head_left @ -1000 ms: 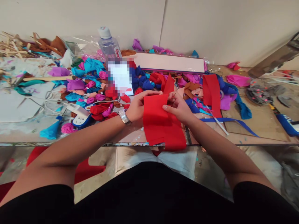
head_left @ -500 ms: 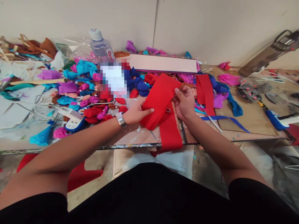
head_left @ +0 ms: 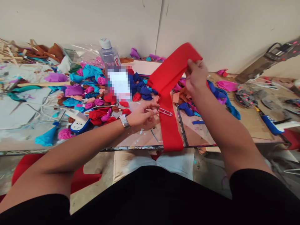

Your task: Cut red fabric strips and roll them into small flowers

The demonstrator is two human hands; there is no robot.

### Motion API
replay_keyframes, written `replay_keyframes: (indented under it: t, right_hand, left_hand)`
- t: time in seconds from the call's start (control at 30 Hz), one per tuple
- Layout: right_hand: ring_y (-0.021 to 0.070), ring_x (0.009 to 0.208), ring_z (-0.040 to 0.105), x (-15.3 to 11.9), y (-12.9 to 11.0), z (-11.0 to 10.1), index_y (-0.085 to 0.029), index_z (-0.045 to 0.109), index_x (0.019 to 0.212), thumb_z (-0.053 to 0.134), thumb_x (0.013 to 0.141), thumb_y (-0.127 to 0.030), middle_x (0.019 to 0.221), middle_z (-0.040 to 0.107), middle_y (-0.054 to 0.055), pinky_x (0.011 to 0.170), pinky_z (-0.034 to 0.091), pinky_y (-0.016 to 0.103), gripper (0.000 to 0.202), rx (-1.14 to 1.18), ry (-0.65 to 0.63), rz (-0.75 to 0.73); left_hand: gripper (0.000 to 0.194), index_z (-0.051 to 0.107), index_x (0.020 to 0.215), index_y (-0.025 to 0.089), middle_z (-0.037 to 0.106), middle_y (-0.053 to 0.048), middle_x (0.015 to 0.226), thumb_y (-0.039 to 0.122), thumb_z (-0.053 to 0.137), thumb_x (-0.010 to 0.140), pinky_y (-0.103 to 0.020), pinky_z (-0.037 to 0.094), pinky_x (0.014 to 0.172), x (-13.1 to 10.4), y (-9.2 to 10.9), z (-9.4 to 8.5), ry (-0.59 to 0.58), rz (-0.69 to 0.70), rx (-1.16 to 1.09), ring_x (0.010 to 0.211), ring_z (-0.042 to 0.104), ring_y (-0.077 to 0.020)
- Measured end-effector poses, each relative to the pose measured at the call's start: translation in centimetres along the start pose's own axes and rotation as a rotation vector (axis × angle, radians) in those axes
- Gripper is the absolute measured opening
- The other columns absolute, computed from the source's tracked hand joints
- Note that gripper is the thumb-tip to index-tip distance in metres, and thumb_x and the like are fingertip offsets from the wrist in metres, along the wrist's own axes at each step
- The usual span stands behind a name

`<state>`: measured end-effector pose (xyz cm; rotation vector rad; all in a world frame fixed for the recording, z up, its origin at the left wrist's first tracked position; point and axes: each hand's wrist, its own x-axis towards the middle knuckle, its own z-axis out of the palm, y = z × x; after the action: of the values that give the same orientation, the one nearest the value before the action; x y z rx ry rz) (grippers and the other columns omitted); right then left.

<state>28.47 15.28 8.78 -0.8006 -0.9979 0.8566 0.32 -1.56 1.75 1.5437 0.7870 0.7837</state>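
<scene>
Pale panels form the wall point(head_left: 206, 28) behind the bench point(head_left: 133, 137), and from its left end towards the middle the bench is littered with crumpled coloured pieces point(head_left: 72, 90). Half a second ago I could see both hands on the folded red strip point(head_left: 174, 68); now only the right hand point(head_left: 195, 75) has it. That hand's thumb and fingers are clamped on the upper end, raised towards the bench's back edge, so the strip slants down and leftward to mid-bench. Another red length point(head_left: 171, 132) lies below it, reaching the front edge and just over it; whether the two join, I cannot tell.

The left hand point(head_left: 144, 115) has come off the raised strip and sits nearer the front edge, fingers loosely curled. Its thumb and forefinger are right at one end of a slim pink tool point(head_left: 165, 112), which shows plainly over the lower red length; I cannot make out whether they close on it. As I judge it, the change means one hand alone now manages the raised strip, while the left is spared for the tool beside its fingertips.
</scene>
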Motion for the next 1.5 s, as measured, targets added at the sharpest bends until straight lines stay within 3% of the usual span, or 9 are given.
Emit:
replay_keyframes:
  t: [0.13, 0.27, 0.4, 0.5, 0.63, 0.97, 1.2, 1.4, 1.5]
  right_hand:
    - [0.0139, 0.092, 0.05, 4.7, -0.5, 0.2, -0.03, 0.023, 0.076, 0.089, 0.091, -0.045, 0.077, 0.055, -0.005, 0.093, 0.055, 0.03, 0.069, 0.01, 0.198, -0.014]
    - [0.0163, 0.081, 0.059, -1.0, 1.0, 0.0, -0.029, 0.043, 0.083, 0.091, 0.081, -0.053, 0.08, 0.057, -0.004, 0.08, 0.058, 0.035, 0.054, -0.198, 0.014, 0.152]
    - [0.023, 0.088, 0.064, -10.0, 1.4, -0.8, -0.024, 0.065, 0.092, 0.085, 0.082, -0.048, 0.098, 0.071, 0.005, 0.085, 0.053, 0.041, 0.033, -0.785, -0.529, -0.089]
    - [0.0295, 0.101, 0.068, -14.0, 0.7, -1.1, -0.02, 0.072, 0.104, 0.081, 0.087, -0.047, 0.107, 0.076, 0.011, 0.095, 0.051, 0.045, 0.034, -1.033, -0.88, -0.209]
    - [0.0284, 0.098, 0.071, -15.4, 0.6, -0.9, -0.015, 0.075, 0.115, 0.074, 0.093, -0.034, 0.112, 0.078, 0.015, 0.088, 0.052, 0.04, 0.029, -1.089, -1.066, -0.179]
    - [0.022, 0.084, 0.064, -15.7, 1.2, -1.3, -0.02, 0.07, 0.098, 0.072, 0.087, -0.026, 0.098, 0.073, 0.008, 0.075, 0.048, 0.033, 0.013, -0.993, -0.996, -0.141]
    - [0.0137, 0.067, 0.054, -15.5, 1.1, -1.4, -0.02, 0.072, 0.107, 0.072, 0.074, -0.022, 0.075, 0.058, -0.005, 0.065, 0.043, 0.027, 0.033, -0.579, -0.931, 0.261]
    - [0.0133, 0.066, 0.052, -11.7, -0.5, -3.2, -0.023, 0.071, 0.107, 0.08, 0.072, -0.025, 0.079, 0.06, -0.004, 0.062, 0.042, 0.028, 0.036, -0.47, -0.568, 0.209]
    - [0.0147, 0.066, 0.049, -8.9, -0.5, -5.6, -0.024, 0.07, 0.105, 0.079, 0.071, -0.023, 0.077, 0.057, -0.004, 0.064, 0.04, 0.03, 0.035, -0.717, -0.403, 0.002]
  left_hand:
    - [0.043, 0.071, 0.124, 0.015, 0.074, -0.004, 0.082, 0.051, 0.068, 0.1, -0.024, 0.053, 0.055, -0.1, 0.0, 0.1, -0.058, -0.007, 0.088, 0.063, 0.068, -0.014]
    - [0.031, 0.076, 0.114, 0.016, 0.079, -0.006, 0.092, 0.041, 0.064, 0.1, -0.028, 0.054, 0.068, -0.2, 0.3, 0.1, -0.02, 0.156, 0.362, 0.074, 0.069, -0.0151]
    - [0.026, 0.078, 0.111, 0.018, 0.081, -0.005, 0.097, 0.033, 0.061, 0.101, -0.029, 0.052, 0.073, -0.5, 0.4, 0.1, -0.023, 0.243, 0.545, 0.076, 0.068, -0.0148]
    - [0.026, 0.078, 0.111, 0.018, 0.082, -0.005, 0.101, 0.034, 0.06, 0.101, -0.029, 0.052, 0.074, -0.6, 0.2, 0.2, -0.037, 0.271, 0.617, 0.079, 0.07, -0.0161]
    - [0.028, 0.078, 0.11, 0.019, 0.082, -0.006, 0.102, 0.035, 0.058, 0.102, -0.031, 0.052, 0.076, -0.7, 0.0, 0.3, -0.06, 0.281, 0.677, 0.081, 0.071, -0.0176]
    - [0.028, 0.079, 0.111, 0.02, 0.083, -0.007, 0.106, 0.036, 0.058, 0.103, -0.032, 0.054, 0.082, -0.4, -0.3, 0.3, -0.082, 0.312, 0.695, 0.088, 0.074, -0.0196]
    - [0.026, 0.079, 0.111, 0.021, 0.083, -0.006, 0.106, 0.036, 0.059, 0.103, -0.031, 0.055, 0.083, -0.5, -0.2, 0.3, -0.095, 0.308, 0.73, 0.086, 0.074, -0.0189]
    - [0.028, 0.08, 0.12, 0.02, 0.081, -0.011, 0.112, 0.033, 0.059, 0.106, -0.035, 0.057, 0.092, -0.4, 0.0, 0.4, -0.183, 0.415, 0.729, 0.103, 0.076, -0.0223]
    - [0.031, 0.08, 0.126, 0.024, 0.079, -0.012, 0.126, 0.034, 0.057, 0.109, -0.038, 0.057, 0.1, -0.5, 0.0, 0.6, -0.242, 0.462, 0.779, 0.114, 0.074, -0.0242]
